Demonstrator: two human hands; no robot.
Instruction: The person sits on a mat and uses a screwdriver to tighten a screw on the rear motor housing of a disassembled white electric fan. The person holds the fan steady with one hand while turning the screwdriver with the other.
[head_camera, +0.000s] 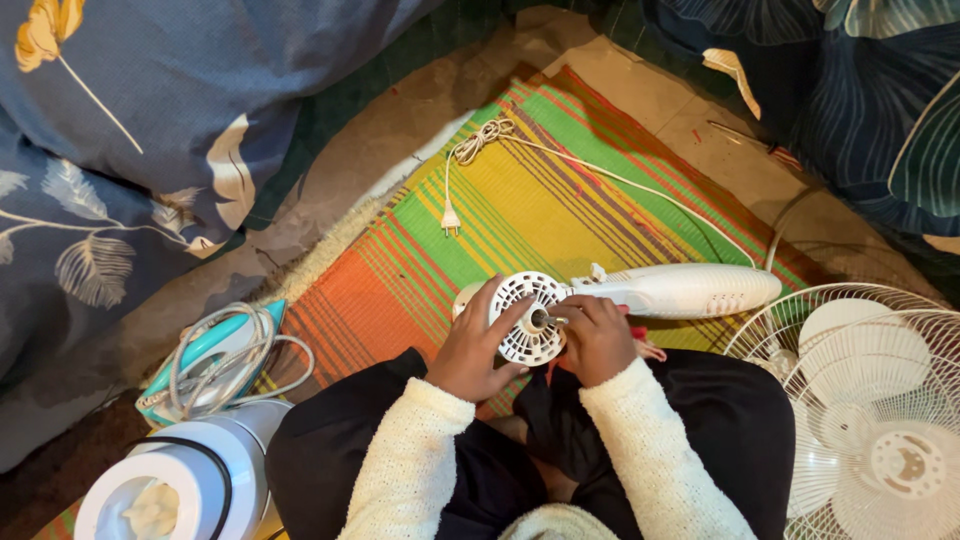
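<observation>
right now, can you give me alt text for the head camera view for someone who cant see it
Seen from above, a seated person's left hand steadies a round white vented fan motor housing while the right hand works at its centre shaft. It lies on a striped woven mat with a white power cord; a fan guard with blades sits right, a teal clothes iron left.

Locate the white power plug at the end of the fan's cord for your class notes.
In the head view, the white power plug lies on the striped mat, left of centre, above the left hand and just below the bundled coil of cord.
</observation>
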